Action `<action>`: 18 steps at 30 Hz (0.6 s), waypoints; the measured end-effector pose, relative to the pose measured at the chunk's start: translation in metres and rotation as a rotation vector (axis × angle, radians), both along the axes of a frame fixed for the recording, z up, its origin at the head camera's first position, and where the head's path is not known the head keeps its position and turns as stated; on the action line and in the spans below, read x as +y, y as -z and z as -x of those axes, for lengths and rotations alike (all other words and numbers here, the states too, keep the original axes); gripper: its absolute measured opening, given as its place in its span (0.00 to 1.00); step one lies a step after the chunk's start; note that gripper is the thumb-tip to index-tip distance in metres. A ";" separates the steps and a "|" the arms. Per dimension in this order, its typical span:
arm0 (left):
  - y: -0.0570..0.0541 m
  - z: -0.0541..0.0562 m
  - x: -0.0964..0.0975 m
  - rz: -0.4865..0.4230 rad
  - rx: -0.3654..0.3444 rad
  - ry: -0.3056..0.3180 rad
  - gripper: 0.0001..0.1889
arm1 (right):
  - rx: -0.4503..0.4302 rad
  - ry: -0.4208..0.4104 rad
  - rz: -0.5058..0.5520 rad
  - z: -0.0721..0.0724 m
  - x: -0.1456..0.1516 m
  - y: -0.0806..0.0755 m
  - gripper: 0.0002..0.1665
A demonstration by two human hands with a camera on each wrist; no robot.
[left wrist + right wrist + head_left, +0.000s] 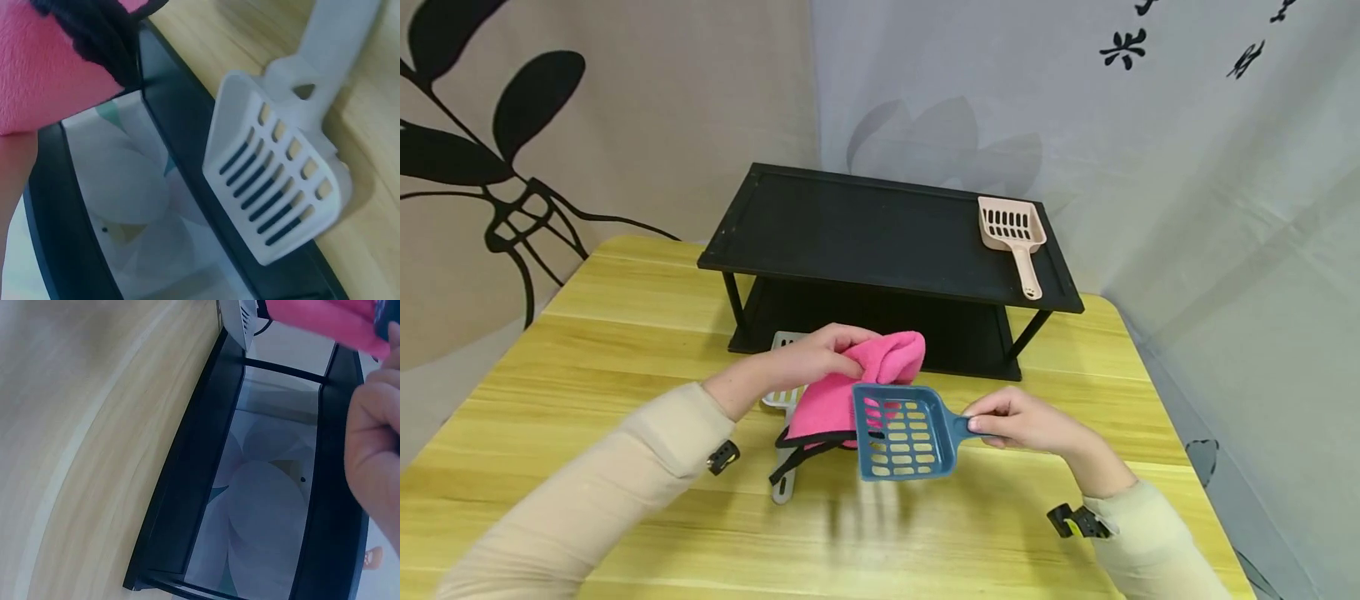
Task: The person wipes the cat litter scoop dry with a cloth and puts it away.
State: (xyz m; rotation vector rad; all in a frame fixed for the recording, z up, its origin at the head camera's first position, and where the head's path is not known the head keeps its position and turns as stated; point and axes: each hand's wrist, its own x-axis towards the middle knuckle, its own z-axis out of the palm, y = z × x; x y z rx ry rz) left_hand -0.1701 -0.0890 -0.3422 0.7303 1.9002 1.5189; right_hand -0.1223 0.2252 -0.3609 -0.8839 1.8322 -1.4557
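My left hand (808, 362) grips a pink cloth (829, 408) with black edging, bunched at its upper end. A blue slotted litter scoop (950, 433) is held by its handle in my right hand (1026, 421), its head overlapping the cloth in the head view. Whether scoop and cloth touch, I cannot tell. Below my left hand lies a pale grey litter scoop (306, 120), its head resting on the lower shelf's front edge and its handle on the table. The cloth partly hides it in the head view. The right wrist view shows only part of my hand and the cloth.
A black two-tier rack (857, 229) stands at the back of the wooden table (647, 300). On its upper shelf, at the right end, lies a beige litter scoop (1021, 250). Behind the table hangs a patterned curtain (925, 83).
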 end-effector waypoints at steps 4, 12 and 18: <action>-0.001 -0.001 0.006 0.011 -0.041 0.107 0.24 | -0.008 -0.025 0.049 0.005 0.001 0.003 0.13; 0.001 0.004 -0.002 0.005 -0.105 0.056 0.24 | -0.001 0.077 0.034 0.007 0.017 0.006 0.11; 0.005 0.008 -0.010 -0.138 -0.178 -0.073 0.24 | 0.104 0.230 -0.027 0.004 0.024 0.002 0.09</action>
